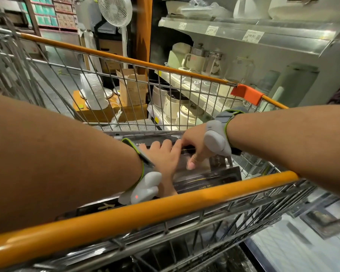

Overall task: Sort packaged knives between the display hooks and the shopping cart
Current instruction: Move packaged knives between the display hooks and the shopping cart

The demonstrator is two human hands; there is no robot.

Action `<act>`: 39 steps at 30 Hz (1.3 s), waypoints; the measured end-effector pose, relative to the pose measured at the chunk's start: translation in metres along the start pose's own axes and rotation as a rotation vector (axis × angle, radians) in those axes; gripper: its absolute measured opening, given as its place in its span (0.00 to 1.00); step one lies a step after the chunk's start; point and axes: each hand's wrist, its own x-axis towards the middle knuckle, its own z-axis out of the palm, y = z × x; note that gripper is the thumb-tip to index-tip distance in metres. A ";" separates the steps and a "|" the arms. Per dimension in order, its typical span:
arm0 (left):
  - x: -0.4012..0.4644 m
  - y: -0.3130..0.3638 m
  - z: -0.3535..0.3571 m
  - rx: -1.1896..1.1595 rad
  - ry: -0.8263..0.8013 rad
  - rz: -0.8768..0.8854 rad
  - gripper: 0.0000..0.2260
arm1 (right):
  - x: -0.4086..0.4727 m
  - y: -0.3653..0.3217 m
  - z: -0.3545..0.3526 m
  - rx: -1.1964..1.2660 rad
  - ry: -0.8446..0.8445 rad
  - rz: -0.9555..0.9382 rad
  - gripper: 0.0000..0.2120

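Note:
Both my arms reach down into a wire shopping cart with orange rails. Several dark packaged knives lie stacked on the cart's floor. My left hand lies flat on the top package with its fingers spread. My right hand comes in from the right, its fingers curled on the far edge of the same package and the thumb pressing down on its clear front. Each wrist wears a grey band with a sensor. No display hooks are in view.
Shelves on the right hold white kitchen appliances and price tags. Beyond the cart stand a white fan, cardboard boxes and a stack of clear cups. More packaged goods lie at the lower right.

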 end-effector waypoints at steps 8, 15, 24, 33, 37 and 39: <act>0.052 -0.035 -0.043 -0.372 -0.856 0.387 0.40 | 0.003 0.002 0.001 0.172 0.018 0.089 0.22; 0.067 -0.037 -0.053 -0.373 -0.880 0.368 0.27 | -0.005 0.006 -0.007 0.220 0.027 0.049 0.34; 0.090 -0.058 -0.057 -0.431 -0.776 0.207 0.20 | -0.023 0.008 -0.033 0.263 0.328 0.086 0.30; 0.118 -0.075 -0.106 -0.528 -0.443 0.098 0.14 | -0.047 0.040 -0.034 0.515 1.042 0.774 0.56; 0.126 -0.074 -0.134 -0.647 -0.256 0.094 0.14 | -0.063 0.033 -0.032 0.965 0.754 0.573 0.25; 0.129 -0.071 -0.150 -0.731 -0.206 0.110 0.15 | -0.065 0.023 -0.036 1.184 0.814 0.359 0.22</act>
